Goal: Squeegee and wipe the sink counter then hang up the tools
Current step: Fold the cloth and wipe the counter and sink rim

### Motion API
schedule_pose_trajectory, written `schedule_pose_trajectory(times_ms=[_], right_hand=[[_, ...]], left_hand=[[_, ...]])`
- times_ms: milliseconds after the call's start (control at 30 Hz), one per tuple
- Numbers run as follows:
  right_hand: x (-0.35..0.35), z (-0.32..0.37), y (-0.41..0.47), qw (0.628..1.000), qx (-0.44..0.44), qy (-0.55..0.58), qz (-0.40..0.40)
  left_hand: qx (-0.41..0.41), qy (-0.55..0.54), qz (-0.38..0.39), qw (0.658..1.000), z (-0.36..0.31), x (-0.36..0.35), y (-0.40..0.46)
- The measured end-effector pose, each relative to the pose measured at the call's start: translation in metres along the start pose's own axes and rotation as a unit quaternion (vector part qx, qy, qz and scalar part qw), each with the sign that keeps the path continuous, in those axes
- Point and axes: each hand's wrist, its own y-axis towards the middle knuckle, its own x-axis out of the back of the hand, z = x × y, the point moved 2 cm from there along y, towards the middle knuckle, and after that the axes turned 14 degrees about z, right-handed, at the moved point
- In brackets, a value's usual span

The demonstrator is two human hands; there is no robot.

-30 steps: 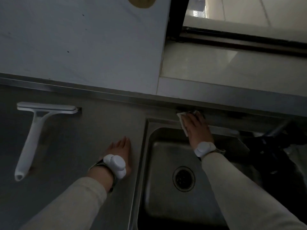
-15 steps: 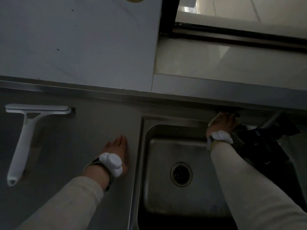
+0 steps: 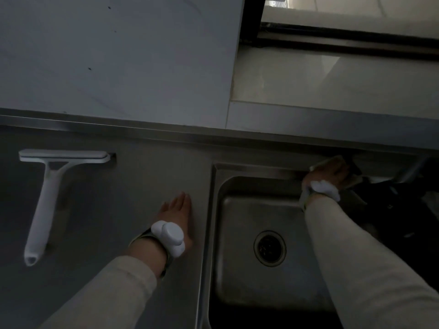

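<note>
Wiping had carried the right hand [image 3: 329, 170] with its pale folded cloth [image 3: 332, 160] along the sink's back ledge toward the frame's right; this strip looked nearly done. The left hand [image 3: 177, 216] lay flat, fingers straight, on the grey steel surface [image 3: 133, 186]. The white T-shaped squeegee [image 3: 47, 198] sat untouched at left, so hanging remained.

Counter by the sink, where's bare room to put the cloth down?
Bare steel lies between the squeegee and the left hand, and behind that hand up to the backsplash. It is crowded behind the sink, where the right hand presses the cloth.
</note>
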Motion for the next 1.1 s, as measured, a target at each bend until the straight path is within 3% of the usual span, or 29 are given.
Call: schedule_pose_trajectory(times_ms=[67, 200, 300, 567, 733, 867, 1033, 1100], right_hand=[[-0.014, 0.010, -0.013, 0.998, 0.060, 0.019, -0.016], [-0.044, 0.033, -0.042, 0.984, 0.150, -0.061, -0.073], [-0.060, 0.060, -0.066, 0.973, 0.213, -0.029, -0.084], [-0.077, 0.113, -0.120, 0.904, 0.383, -0.108, -0.156], [-0.059, 0.119, -0.114, 0.856, 0.473, -0.200, -0.057], [-0.045, 0.118, -0.123, 0.844, 0.493, -0.209, 0.035], [-0.042, 0.092, -0.157, 0.859, 0.502, -0.064, 0.082], [-0.048, 0.075, -0.163, 0.850, 0.500, 0.051, 0.160]], left_hand=[[0.003, 0.002, 0.002, 1.000, 0.001, 0.001, 0.001], [0.005, 0.009, 0.011, 1.000, 0.001, 0.003, 0.002], [0.010, 0.007, -0.005, 1.000, 0.003, 0.000, 0.003], [-0.017, -0.032, -0.030, 0.999, 0.010, -0.006, 0.003], [-0.024, -0.043, -0.055, 0.997, 0.012, -0.009, 0.004], [-0.030, -0.058, -0.064, 0.996, 0.011, -0.008, -0.004], [-0.064, -0.111, -0.090, 0.988, 0.014, -0.011, -0.018], [-0.082, -0.145, -0.115, 0.979, 0.015, -0.016, -0.024]])
